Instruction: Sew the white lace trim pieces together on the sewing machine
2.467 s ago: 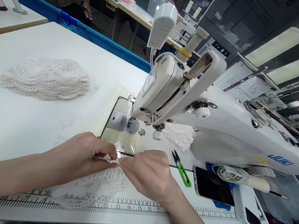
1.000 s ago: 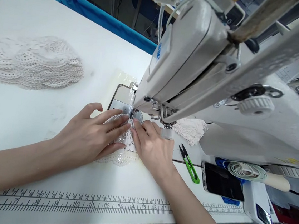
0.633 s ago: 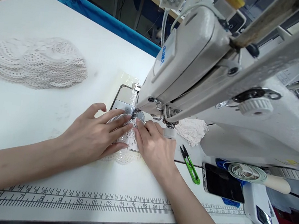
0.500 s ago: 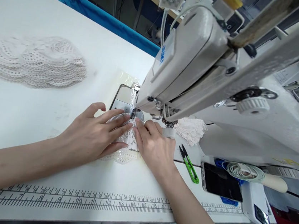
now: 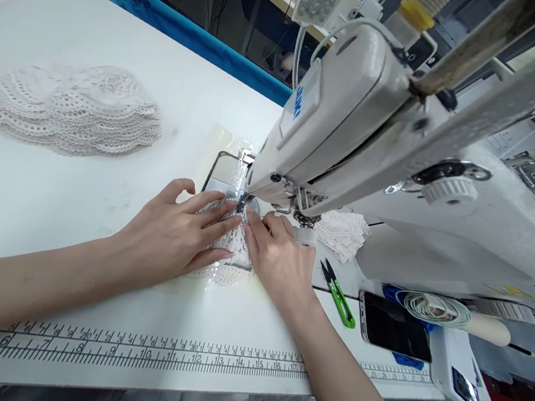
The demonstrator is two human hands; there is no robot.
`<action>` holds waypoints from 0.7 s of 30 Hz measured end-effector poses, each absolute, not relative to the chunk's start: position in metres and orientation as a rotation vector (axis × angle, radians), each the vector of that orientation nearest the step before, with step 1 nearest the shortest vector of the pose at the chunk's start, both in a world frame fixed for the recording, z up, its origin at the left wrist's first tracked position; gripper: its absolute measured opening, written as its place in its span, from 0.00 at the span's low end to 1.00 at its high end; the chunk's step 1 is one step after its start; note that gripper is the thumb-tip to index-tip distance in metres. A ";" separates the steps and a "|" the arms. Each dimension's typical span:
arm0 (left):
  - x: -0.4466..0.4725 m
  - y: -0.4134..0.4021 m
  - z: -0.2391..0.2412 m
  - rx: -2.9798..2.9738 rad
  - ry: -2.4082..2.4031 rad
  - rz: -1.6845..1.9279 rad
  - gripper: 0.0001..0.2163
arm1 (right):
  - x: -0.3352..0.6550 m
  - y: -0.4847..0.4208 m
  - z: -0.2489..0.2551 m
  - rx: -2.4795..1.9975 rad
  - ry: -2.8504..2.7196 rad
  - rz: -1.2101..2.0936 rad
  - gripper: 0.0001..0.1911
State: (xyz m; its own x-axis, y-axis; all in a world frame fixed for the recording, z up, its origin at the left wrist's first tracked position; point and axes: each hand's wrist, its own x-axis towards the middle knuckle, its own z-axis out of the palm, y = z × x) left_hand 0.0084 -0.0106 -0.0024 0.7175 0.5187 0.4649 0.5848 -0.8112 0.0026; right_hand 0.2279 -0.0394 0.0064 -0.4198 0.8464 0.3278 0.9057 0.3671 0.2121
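Left of the frame's centre, the left hand (image 5: 174,235) lies palm down, its fingers loosely spread over the left side of the lace piece (image 5: 238,247); light, even pressure should suit best, flattening without stretching. The lace shows mid-frame, under those fingertips and between both hands, reaching up to the presser foot (image 5: 242,204). Right of it, the right hand (image 5: 279,253) has curled fingers at the lace's edge, best kept clear of the foot; whether they pinch, I cannot tell.
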 end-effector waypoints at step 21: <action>-0.017 -0.033 0.014 -2.981 -0.851 -0.568 0.08 | 0.238 -0.053 0.063 -1.505 -2.515 0.772 0.04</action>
